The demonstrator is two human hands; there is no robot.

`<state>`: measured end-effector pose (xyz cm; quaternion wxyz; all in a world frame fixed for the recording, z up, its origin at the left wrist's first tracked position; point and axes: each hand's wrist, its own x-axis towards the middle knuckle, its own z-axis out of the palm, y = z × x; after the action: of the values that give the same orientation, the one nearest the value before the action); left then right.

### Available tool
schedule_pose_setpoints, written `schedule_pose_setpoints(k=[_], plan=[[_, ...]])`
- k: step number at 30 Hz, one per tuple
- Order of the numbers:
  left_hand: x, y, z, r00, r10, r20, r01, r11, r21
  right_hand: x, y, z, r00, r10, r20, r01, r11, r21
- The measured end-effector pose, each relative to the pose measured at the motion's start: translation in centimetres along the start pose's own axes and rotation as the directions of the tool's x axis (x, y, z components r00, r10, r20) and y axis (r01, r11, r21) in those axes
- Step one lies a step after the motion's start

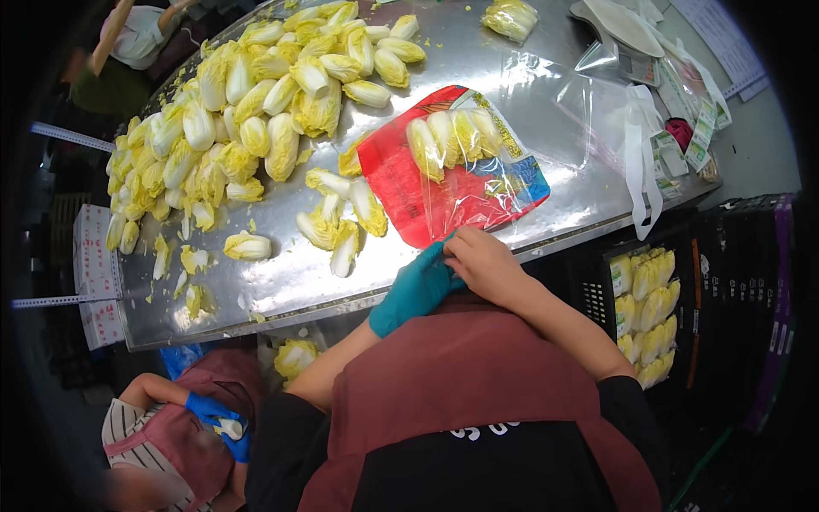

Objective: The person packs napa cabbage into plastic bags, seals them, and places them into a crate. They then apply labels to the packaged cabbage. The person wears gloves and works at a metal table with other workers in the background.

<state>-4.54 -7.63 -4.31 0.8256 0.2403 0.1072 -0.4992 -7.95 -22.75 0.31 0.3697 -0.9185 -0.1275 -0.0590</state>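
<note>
At the table's front edge my left hand (417, 285), in a teal glove, meets my bare right hand (484, 265). Their fingertips touch and overlap, and what lies between them is hidden. Just beyond them is a clear plastic bag (457, 201) with several small napa cabbages (453, 137) side by side in its far part. The bag's near end reaches almost to my fingers; whether I grip it cannot be seen. Beneath it lies a red printed plastic sheet (393, 176). Left of this sheet, several loose napa cabbages (345, 246) rest on the steel table (288, 281).
A large heap of napa cabbages (211, 128) covers the table's far left. Another bagged pack (510, 20) lies at the back. Clear bags (569, 121), a scale (636, 67) and labels (700, 137) are on the right. Crates with packs (646, 313) stand below; a co-worker (185, 422) is at lower left.
</note>
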Motion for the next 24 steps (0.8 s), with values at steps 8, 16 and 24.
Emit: schedule_pose_setpoints(k=[8, 16, 24], plan=[[0.4, -0.2, -0.9, 0.999, -0.038, -0.002, 0.038, 0.999, -0.010, -0.6, 0.8, 1.2, 0.996, 0.065, 0.065, -0.067, 0.997, 0.028], [0.1, 0.5, 0.1, 0.994, -0.093, 0.062, 0.088, 0.992, 0.086, -5.6, 0.5, -1.5, 0.977, 0.213, -0.018, -0.209, 0.970, 0.121], [0.4, -0.1, -1.1, 0.997, -0.068, 0.041, 0.066, 0.996, 0.063, -1.2, 0.8, 0.5, 0.998, 0.057, 0.014, -0.058, 0.996, 0.068]])
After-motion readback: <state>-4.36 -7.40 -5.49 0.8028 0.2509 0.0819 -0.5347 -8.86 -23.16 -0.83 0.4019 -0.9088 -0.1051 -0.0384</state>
